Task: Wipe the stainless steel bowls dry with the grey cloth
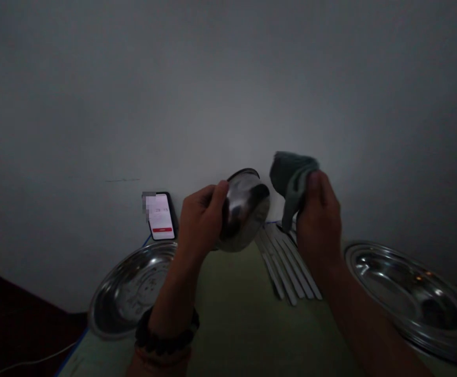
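Right now, bowl (246, 209) in the left hand (200, 220), cloth (291, 175) in the right hand (321, 220)!

Here's the worktop (236, 314), pale green, running back to the grey wall (228, 94). Over on its right side sit the stacked metal dishes (393, 288), wide and shiny, and along its left edge rests the metal basin (134, 288), partly behind the left forearm. Between them, toward the far edge, the cutlery (287, 272) lies fanned out, handles pointing near. And there's the bowl, up in the air over the far edge, tipped on its side, the left hand gripping it with the thumb on the outside. Across from it, the right hand clutches the bunched grey-green cloth, raised and apart from the bowl. By the far left corner the phone (161, 215) stands upright, screen lit, a red bar near its bottom. Smallest of all, dark beads (165, 335) circle the left wrist.
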Tool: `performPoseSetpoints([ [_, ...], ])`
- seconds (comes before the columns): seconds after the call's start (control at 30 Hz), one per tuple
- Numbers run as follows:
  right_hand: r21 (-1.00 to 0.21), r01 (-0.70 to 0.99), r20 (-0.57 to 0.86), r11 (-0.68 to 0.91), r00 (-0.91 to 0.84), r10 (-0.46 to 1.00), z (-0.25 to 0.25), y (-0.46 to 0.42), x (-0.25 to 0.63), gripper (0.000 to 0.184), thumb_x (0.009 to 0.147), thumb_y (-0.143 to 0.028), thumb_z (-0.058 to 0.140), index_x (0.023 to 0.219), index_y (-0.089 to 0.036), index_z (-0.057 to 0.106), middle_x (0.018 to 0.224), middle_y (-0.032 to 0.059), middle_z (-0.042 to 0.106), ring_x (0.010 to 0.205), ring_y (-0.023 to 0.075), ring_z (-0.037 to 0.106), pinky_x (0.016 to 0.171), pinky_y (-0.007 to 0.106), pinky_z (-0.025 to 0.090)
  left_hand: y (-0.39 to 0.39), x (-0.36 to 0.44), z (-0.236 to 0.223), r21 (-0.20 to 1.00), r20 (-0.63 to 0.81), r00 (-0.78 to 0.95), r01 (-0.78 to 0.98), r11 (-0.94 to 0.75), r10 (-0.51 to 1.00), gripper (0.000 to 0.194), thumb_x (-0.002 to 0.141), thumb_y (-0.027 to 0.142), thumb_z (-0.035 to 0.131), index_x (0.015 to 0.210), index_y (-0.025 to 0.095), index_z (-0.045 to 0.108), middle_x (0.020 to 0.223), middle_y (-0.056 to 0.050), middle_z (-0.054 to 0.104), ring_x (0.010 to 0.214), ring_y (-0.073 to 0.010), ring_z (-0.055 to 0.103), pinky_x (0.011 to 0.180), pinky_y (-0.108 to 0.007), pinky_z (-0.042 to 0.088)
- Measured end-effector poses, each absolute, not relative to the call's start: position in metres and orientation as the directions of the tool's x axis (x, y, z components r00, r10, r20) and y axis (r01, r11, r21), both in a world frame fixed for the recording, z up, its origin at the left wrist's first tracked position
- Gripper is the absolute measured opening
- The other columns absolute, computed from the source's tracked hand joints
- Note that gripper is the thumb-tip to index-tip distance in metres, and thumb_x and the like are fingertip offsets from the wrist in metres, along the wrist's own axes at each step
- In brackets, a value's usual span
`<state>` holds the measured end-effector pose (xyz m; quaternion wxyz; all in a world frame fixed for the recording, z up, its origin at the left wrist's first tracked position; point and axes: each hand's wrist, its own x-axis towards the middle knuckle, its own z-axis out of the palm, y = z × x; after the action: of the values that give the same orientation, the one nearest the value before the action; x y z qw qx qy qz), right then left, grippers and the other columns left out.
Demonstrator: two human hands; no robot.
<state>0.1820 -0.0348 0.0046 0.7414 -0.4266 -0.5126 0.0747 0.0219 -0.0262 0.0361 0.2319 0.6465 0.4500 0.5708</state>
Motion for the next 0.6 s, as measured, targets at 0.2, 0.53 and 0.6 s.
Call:
performPoseSetpoints([
  [0.2, -0.319, 0.714, 0.905, 0.623, 0.035, 0.424, -0.010, -0.053, 0.134, 0.047, 0.097, -0.031, 0.034, 0.141, -0.015, 0.038, 0.148, 0.0130, 0.039, 0.140, 0.0242, 0.029, 0.116, 0.052, 0.019, -0.039, 0.028, 0.042, 0.816, 0.498, 0.001, 0.336, -0.469, 0.867, 0.034, 0.082, 0.039, 0.051, 0.054, 0.020, 0.052, 0.053, 0.003, 0.050, 0.058, -0.0140, 0.046, 0.054, -0.025, 0.037],
  [0.53, -0.278, 0.665, 0.907, 0.693, -0.056, 0.417, -0.003, -0.049, 0.154, 0.046, 0.095, -0.031, 0.039, 0.137, -0.014, 0.046, 0.144, 0.0106, 0.048, 0.138, 0.0212, 0.036, 0.116, 0.046, 0.026, -0.038, 0.015, 0.048, 0.779, 0.467, 0.089, 0.428, -0.457, 0.880, 0.042, 0.085, 0.045, 0.052, 0.055, 0.017, 0.061, 0.050, 0.002, 0.052, 0.050, -0.0112, 0.044, 0.047, -0.023, 0.034],
  [0.6, -0.343, 0.605, 0.898, 0.718, -0.013, 0.440, -0.003, -0.043, 0.161, 0.044, 0.095, -0.032, 0.039, 0.136, -0.017, 0.047, 0.143, 0.0092, 0.049, 0.137, 0.0208, 0.038, 0.115, 0.046, 0.028, -0.037, 0.012, 0.048, 0.778, 0.462, 0.078, 0.441, -0.447, 0.883, 0.044, 0.082, 0.049, 0.056, 0.053, 0.017, 0.061, 0.047, 0.003, 0.050, 0.046, -0.0098, 0.042, 0.043, -0.022, 0.030],
])
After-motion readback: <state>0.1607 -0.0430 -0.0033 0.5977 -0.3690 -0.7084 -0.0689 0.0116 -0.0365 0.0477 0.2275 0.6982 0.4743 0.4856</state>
